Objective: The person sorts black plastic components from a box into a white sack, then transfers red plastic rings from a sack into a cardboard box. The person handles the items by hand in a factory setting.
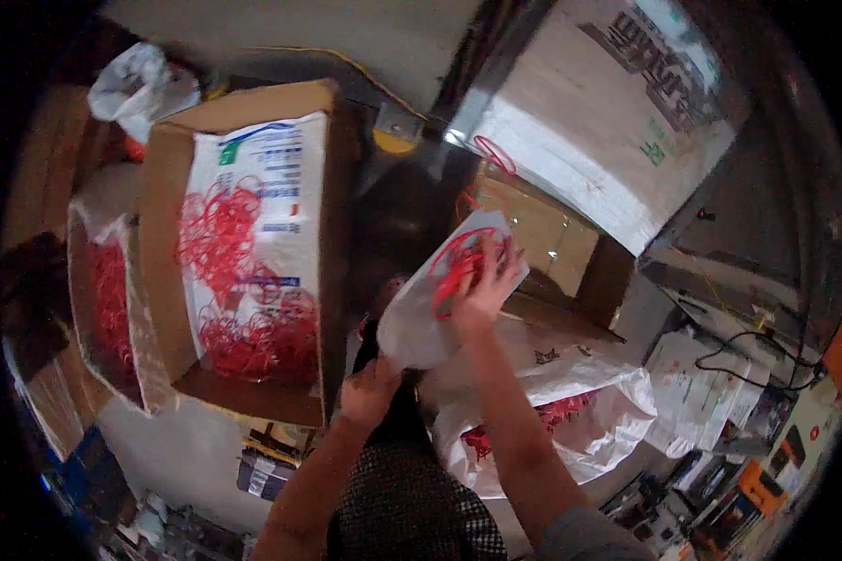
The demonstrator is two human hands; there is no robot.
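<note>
My left hand (370,391) is closed on the lower left corner of a pale, flat piece (412,323); whether it is a sheet, a bag or a scoop I cannot make out. Several red plastic loops (451,273) lie in a bunch on its upper part. Over that bunch rests my right hand (485,288), fingers spread, with loops under and between them. A few thin red loops (468,200) trail past the far edge of the pale piece. Beyond it stands a cardboard box (552,234), partly hidden by my right hand and a large sack.
At left, a cardboard box (326,243) holds a white printed bag with many red loops (220,238). Beside it stands a smaller box (145,346) of red pieces. A white sack (617,402) with red pieces lies by my right forearm. A big printed sack (571,122) stands far right.
</note>
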